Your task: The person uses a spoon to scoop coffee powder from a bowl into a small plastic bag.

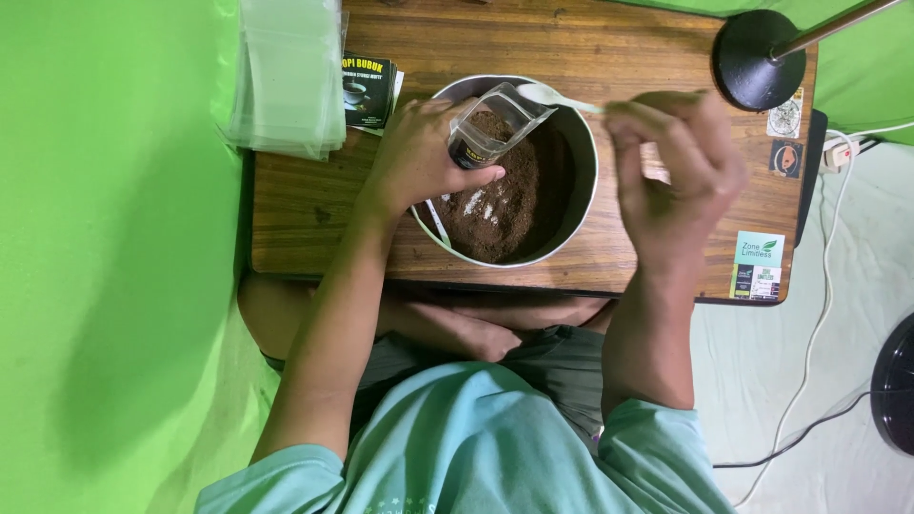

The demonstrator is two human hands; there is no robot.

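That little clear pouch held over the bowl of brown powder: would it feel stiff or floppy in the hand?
Probably floppy: the clear pouch looks like thin film, and the left hand grips it to keep its mouth open. Likely light, with only some powder at its bottom. It might spill if released, tilted as it is above the bowl.

Clear pouch (490,128) (open) over bowl, white spoon (557,96)

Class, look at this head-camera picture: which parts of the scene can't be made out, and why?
- Spoon handle: head view, hidden inside the right hand.
- Pouch lower part: covered by the left hand.
- Lamp base: its pole is cut off by the top edge.
- Stickers: too small.
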